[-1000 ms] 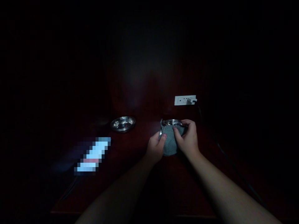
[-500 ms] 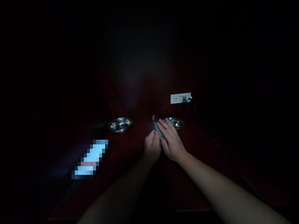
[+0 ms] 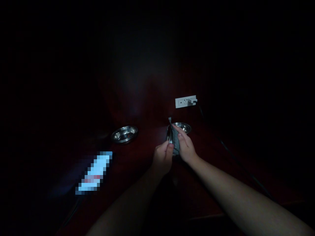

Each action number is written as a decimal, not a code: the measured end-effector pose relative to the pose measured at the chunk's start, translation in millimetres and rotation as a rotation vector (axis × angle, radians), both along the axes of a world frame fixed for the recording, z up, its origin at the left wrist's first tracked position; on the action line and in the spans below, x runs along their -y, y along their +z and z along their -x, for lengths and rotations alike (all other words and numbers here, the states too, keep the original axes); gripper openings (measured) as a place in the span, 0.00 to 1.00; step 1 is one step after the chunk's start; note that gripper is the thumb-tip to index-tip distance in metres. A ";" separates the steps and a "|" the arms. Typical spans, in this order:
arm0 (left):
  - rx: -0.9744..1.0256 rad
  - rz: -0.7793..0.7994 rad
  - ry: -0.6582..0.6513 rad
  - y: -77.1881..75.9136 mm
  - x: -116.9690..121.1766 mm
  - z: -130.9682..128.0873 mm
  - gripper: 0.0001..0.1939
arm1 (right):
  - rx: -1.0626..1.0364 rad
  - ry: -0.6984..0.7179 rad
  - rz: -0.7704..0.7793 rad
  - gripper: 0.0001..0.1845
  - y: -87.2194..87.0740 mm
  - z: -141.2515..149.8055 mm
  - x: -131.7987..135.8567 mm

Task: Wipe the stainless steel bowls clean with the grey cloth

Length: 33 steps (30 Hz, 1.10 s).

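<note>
In the dim head view my left hand (image 3: pixel 162 156) is closed on the near edge of a shiny metal dish (image 3: pixel 168 134), which is tilted up on its side and mostly hidden. A grey woven cloth (image 3: pixel 175 142) lies along the dish's right side, its corner sticking up at the top. Pressed to the cloth from the right is my right hand (image 3: pixel 187 147), fingers stretched along it and thumb on the near face. Behind the right fingers a second metal dish (image 3: pixel 187 126) rests on the table, partly covered from view.
Another steel dish (image 3: pixel 124 135) stands to the left on the dark red table (image 3: pixel 145 141). A lit, pixelated screen (image 3: pixel 94 172) glows at the left front. On the back wall is a white socket (image 3: pixel 181 102) with a plug in it, and a cable (image 3: pixel 236 159) runs down the right.
The right hand has turned from lying over the cloth to pressing its side, so more cloth and the dish's metal edge show. Both hands have shifted slightly right; the view has moved a little.
</note>
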<state>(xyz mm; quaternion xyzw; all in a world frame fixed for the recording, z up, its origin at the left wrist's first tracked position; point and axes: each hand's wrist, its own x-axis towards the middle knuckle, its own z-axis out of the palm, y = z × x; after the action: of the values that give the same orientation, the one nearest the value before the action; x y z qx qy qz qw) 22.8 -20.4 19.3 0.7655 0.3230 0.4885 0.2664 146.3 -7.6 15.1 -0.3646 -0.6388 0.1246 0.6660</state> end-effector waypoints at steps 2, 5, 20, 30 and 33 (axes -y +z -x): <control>-0.005 -0.006 -0.013 -0.9 -0.9 0.6 0.20 | -0.025 0.020 0.032 0.23 -1.2 -0.8 -2.9; -0.018 -0.020 0.016 -0.8 -3.5 1.4 0.20 | 0.087 -0.041 0.011 0.23 -0.7 0.2 -1.3; -0.063 -0.094 -0.074 1.3 0.9 4.2 0.22 | -0.448 0.089 0.321 0.22 -1.1 -3.5 -15.3; 0.066 -0.040 -0.096 0.4 -3.4 3.8 0.28 | 0.147 -0.070 -0.016 0.24 4.2 -2.0 4.8; 0.108 -0.029 -0.073 -0.9 -3.3 4.0 0.31 | 0.312 -0.111 -0.081 0.27 8.8 0.3 12.3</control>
<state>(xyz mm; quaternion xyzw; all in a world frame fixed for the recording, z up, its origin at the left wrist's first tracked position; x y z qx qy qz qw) 18.8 -17.1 18.4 0.7530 0.2730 0.5239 0.2898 146.0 -19.9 24.0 -0.3871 -0.7178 0.0040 0.5787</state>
